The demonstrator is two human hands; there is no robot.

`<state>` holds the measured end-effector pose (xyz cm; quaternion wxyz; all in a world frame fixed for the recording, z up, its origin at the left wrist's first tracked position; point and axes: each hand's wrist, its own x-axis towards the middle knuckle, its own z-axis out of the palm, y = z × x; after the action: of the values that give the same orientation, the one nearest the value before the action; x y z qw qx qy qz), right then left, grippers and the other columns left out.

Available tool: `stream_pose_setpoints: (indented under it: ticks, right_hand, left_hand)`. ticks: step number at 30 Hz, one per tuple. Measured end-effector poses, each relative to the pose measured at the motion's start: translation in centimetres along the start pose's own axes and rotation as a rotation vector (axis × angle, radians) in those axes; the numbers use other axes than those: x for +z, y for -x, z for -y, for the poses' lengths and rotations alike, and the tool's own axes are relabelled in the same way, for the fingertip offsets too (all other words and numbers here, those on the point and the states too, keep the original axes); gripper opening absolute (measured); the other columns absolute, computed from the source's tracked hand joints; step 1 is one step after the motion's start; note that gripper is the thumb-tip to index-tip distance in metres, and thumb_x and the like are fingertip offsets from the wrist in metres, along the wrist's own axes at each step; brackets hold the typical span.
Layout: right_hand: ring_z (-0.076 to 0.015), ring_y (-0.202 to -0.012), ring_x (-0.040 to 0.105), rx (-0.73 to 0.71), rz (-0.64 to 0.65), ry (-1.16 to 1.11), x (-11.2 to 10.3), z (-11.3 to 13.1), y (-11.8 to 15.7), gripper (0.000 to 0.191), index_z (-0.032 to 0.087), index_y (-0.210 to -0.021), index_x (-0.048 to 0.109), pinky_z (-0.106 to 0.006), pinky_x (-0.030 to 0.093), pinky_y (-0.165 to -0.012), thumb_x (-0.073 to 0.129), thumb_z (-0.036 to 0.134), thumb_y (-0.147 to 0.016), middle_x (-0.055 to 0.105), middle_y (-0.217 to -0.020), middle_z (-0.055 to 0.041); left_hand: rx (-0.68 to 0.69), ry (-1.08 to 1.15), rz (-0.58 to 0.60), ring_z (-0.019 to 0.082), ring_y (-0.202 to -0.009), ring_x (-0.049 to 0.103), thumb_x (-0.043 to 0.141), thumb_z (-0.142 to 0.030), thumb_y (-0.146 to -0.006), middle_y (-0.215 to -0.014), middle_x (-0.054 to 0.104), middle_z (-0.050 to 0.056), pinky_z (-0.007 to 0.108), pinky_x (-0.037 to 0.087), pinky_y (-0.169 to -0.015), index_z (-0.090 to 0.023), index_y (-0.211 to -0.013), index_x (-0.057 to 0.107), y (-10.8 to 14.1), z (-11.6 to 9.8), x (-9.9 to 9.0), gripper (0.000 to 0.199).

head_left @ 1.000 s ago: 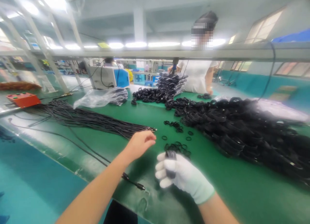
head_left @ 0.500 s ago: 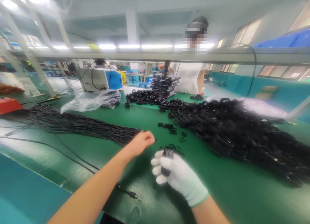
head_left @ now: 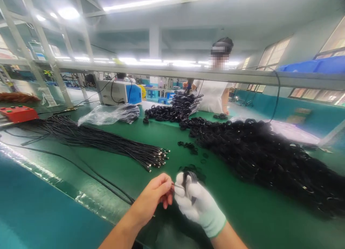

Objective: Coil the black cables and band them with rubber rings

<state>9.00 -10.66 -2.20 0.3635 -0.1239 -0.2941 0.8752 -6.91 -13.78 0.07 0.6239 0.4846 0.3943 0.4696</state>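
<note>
My bare left hand [head_left: 157, 195] is closed, its thumb and fingers pinching a thin dark strand at the fingertips; whether this is cable or a ring I cannot tell. Right beside it, my gloved right hand [head_left: 198, 202] wraps round a small coiled black cable [head_left: 192, 178], whose loops show above the white fingers. Just behind the glove lie small black rings [head_left: 201, 170], blurred. More such rings [head_left: 188, 146] are scattered farther back. To the left, a long bundle of straight black cables [head_left: 107, 135] ends in metal-tipped plugs near my left hand.
A large heap of coiled black cables [head_left: 256, 148] covers the right side of the green table [head_left: 242, 213]. At the back are a clear plastic bag [head_left: 102, 114], a blue-and-white machine [head_left: 121, 92] and stacked coils [head_left: 185, 101]. A red box [head_left: 20, 113] stands left. Across the table stands a person [head_left: 212, 94].
My left hand has come back from the cable bundle's end to meet my right hand, uncovering the plugs. My right hand keeps the coil. The whole view has tilted slightly upward.
</note>
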Motion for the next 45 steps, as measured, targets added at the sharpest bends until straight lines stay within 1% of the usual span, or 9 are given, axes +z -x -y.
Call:
stream_pose_setpoints:
  ticks: [4,8,15,20,24,30,35,38,45]
  right_hand:
    - [-0.0089,-0.039,0.052,0.097,0.308,0.15,0.6,0.6,0.5,0.051,0.019,-0.084,0.052,-0.017,0.04,-0.029,0.083,0.041,-0.051,0.059,-0.067,0.0012]
    - [-0.0089,-0.037,0.052,0.099,0.334,0.205,1.6,1.3,0.7,0.053,0.015,-0.08,0.053,-0.017,0.042,-0.027,0.087,0.036,-0.046,0.059,-0.063,0.0003]
    - [-0.0094,-0.033,0.052,0.054,0.218,0.242,1.5,1.9,0.7,0.049,0.014,-0.081,0.054,-0.015,0.037,-0.024,0.085,0.031,-0.048,0.059,-0.062,0.0005]
    - [-0.0091,-0.036,0.052,-0.005,0.032,0.417,1.8,2.1,0.7,0.033,0.014,-0.084,0.053,-0.015,0.036,-0.028,0.074,0.021,-0.06,0.058,-0.061,0.0016]
    - [-0.0095,-0.047,0.053,-0.122,-0.18,0.525,2.0,2.2,0.5,0.037,0.016,-0.097,0.052,-0.018,0.041,-0.033,0.069,0.019,-0.064,0.059,-0.072,0.0003]
    - [-0.0075,-0.043,0.048,0.096,-0.196,0.755,3.2,1.6,0.1,0.052,0.015,-0.111,0.049,-0.018,0.042,-0.033,0.068,0.015,-0.063,0.057,-0.065,0.0035]
    - [-0.0068,-0.04,0.047,0.201,-0.303,0.955,3.0,0.6,-0.5,0.062,0.017,-0.118,0.047,-0.017,0.039,-0.029,0.068,0.017,-0.06,0.059,-0.071,0.0012]
    - [-0.0077,-0.039,0.05,0.214,-0.426,1.04,1.6,-0.3,-0.6,0.092,0.02,-0.138,0.027,-0.018,0.036,-0.028,0.071,0.017,-0.057,0.064,-0.091,-0.0071]
    - [-0.0286,-0.101,0.059,0.073,-0.438,1.432,1.7,-0.3,-0.1,0.11,0.006,-0.145,0.002,-0.04,0.05,-0.083,0.07,0.019,-0.059,0.06,-0.114,-0.0189]
  left_hand:
    - [0.003,0.407,0.289,0.003,-0.033,0.041,0.056,-0.037,-0.078,-0.077,0.058,0.001,0.017,0.022,-0.033,-0.017,-0.072,0.044,1.5,-1.5,-0.3,0.025]
    - [-0.125,0.148,0.484,0.003,-0.038,0.033,0.063,-0.033,-0.071,-0.061,0.059,0.002,0.016,0.019,-0.037,-0.015,-0.073,0.048,1.0,-2.6,-1.6,0.024]
    - [-0.072,-0.664,0.496,0.011,-0.059,0.053,0.056,-0.014,-0.07,-0.065,0.063,-0.003,0.019,0.035,-0.054,-0.018,-0.073,0.063,0.0,-5.2,-2.1,0.009]
    - [0.18,-1.003,0.383,0.015,-0.067,0.058,0.07,-0.03,-0.068,-0.071,0.068,-0.002,0.022,0.036,-0.06,-0.025,-0.085,0.073,0.8,-5.6,-1.7,0.018]
    - [0.106,-0.943,0.187,0.011,-0.058,0.05,0.072,-0.035,-0.065,-0.066,0.064,-0.005,0.02,0.031,-0.053,-0.024,-0.096,0.071,0.5,-5.0,-2.3,0.032]
    - [0.117,-0.792,0.066,0.014,-0.075,0.053,0.072,-0.025,-0.062,-0.079,0.069,-0.005,0.021,0.035,-0.065,-0.026,-0.106,0.064,-0.2,-4.1,-2.2,0.045]
    - [0.094,-0.894,0.073,0.016,-0.076,0.055,0.072,-0.03,-0.063,-0.087,0.067,-0.005,0.022,0.035,-0.061,-0.033,-0.11,0.063,0.1,-3.5,-1.6,0.048]
    - [0.096,-1.008,0.09,0.016,-0.074,0.058,0.073,-0.035,-0.064,-0.088,0.067,-0.005,0.022,0.035,-0.059,-0.035,-0.109,0.063,0.2,-3.7,-1.3,0.046]
    - [0.086,-1.28,0.192,0.02,-0.077,0.062,0.071,-0.044,-0.064,-0.086,0.069,-0.004,0.024,0.036,-0.061,-0.031,-0.102,0.063,-0.4,-4.9,0.0,0.041]
